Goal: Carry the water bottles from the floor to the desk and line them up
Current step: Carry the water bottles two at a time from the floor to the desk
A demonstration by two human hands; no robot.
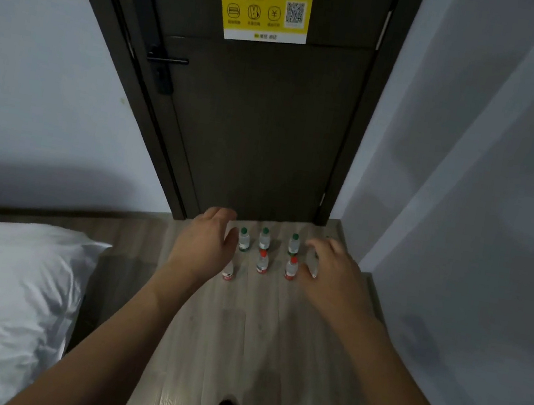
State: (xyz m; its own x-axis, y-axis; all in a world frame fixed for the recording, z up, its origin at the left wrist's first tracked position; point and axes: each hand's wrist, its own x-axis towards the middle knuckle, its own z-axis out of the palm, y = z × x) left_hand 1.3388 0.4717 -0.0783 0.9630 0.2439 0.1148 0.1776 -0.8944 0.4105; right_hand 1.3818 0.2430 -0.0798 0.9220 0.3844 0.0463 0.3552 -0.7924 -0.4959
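On floor by door (256, 124): water bottles (263, 250) upright in two rows | left hand (206, 241) fingers spread, empty | right hand (332, 267) fingers spread, empty

Small clear plastic water bottles (263, 252) carry green caps behind, red caps in front, on grey wood-grain plank flooring (238, 337); dark brown door (262, 132) bears a yellow-and-white sign (263, 4).

— How many bottles on the floor?
— Three green-capped bottles (264, 238) at the back, two red-capped bottles (262, 262) nearer, plus two more bottles (228, 272) partly hidden by the hands.
— And hands?
— Two: left hand (206, 241), right hand (332, 269).
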